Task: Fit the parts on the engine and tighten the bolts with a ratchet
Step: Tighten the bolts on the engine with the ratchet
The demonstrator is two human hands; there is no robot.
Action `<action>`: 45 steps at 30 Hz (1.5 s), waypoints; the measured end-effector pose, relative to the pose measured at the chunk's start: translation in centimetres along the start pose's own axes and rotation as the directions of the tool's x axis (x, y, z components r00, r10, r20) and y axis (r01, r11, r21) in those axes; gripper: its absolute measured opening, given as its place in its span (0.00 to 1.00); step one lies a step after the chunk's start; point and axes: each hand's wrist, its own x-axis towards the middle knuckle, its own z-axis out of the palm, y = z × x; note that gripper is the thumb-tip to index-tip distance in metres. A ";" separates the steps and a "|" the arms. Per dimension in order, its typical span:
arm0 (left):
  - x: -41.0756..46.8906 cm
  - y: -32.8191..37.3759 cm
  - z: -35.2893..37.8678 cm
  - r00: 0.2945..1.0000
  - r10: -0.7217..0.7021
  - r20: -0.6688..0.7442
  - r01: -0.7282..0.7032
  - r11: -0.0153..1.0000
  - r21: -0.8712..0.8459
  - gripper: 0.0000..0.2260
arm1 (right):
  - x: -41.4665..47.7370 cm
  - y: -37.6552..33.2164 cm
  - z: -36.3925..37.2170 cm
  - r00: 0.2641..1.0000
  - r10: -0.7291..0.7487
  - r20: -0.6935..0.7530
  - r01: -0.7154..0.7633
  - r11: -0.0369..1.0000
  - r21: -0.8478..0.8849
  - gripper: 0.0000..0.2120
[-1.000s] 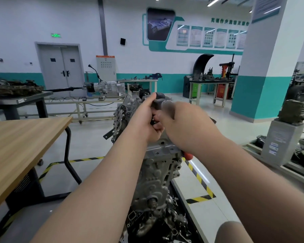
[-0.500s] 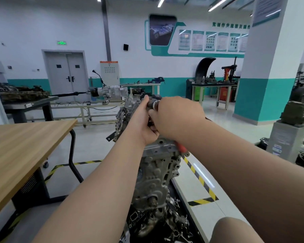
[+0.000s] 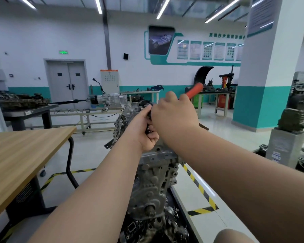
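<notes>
Engine (image 3: 154, 174): heavy, rigid casting, centre, just before us.
Ratchet (image 3: 194, 92): stiff steel at its top; we judge the orange grip best for leverage.
Right hand (image 3: 172, 116): wrapped round the handle.
Left hand (image 3: 146, 130): curled round the head end.

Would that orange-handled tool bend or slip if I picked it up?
Probably stiff: the ratchet juts straight out past the right hand without sagging. Its orange handle looks like a moulded grip, so likely not slippery. Held up at an angle by that hand, it seems fairly light.
</notes>
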 end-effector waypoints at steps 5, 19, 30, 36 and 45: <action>-0.6 -0.3 -0.7 0.999 -0.010 0.051 0.012 0.999 -0.035 0.23 | 0.3 0.3 0.3 0.977 0.096 0.193 -0.158 0.929 0.336 0.13; -0.8 -1.2 0.0 0.997 -0.014 0.070 0.015 1.000 -0.005 0.21 | -0.3 0.7 0.2 0.997 -0.001 0.078 0.003 1.000 -0.029 0.09; -1.3 -1.1 -1.1 0.991 0.020 0.134 -0.022 1.000 0.015 0.26 | 0.2 -0.3 1.6 0.903 0.137 0.408 -0.368 0.738 0.565 0.23; -1.5 -1.3 -1.0 0.997 -0.009 0.073 0.009 1.000 0.001 0.24 | -0.3 0.0 1.1 0.953 0.080 0.293 -0.177 0.930 0.322 0.13; -1.5 -1.0 -0.6 0.998 0.001 0.070 0.004 0.998 -0.070 0.25 | -0.3 -0.1 1.1 0.999 0.047 -0.004 -0.046 0.986 0.162 0.14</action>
